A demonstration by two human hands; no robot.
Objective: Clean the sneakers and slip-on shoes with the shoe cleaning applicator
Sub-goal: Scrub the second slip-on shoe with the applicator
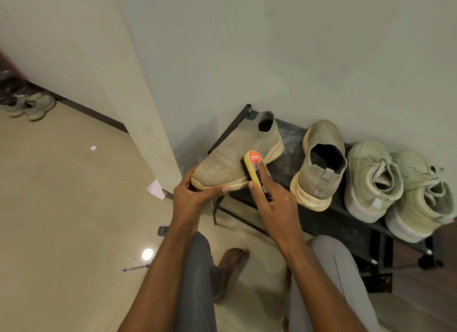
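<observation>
Left hand grips the toe end of the beige knit slip-on shoe with cream sole, tilted up, heel away toward the wall, over the left end of the black metal shoe rack. Right hand closed around the yellow oblong shoe cleaning applicator with orange label, dark bristle face pressed on the shoe's right flank near the sole. Applicator's long axis crosses the shoe's; likely next stroke runs along the shoe toward the heel. Second slip-on and pale green lace-up sneakers wait on the rack, to the right.
</observation>
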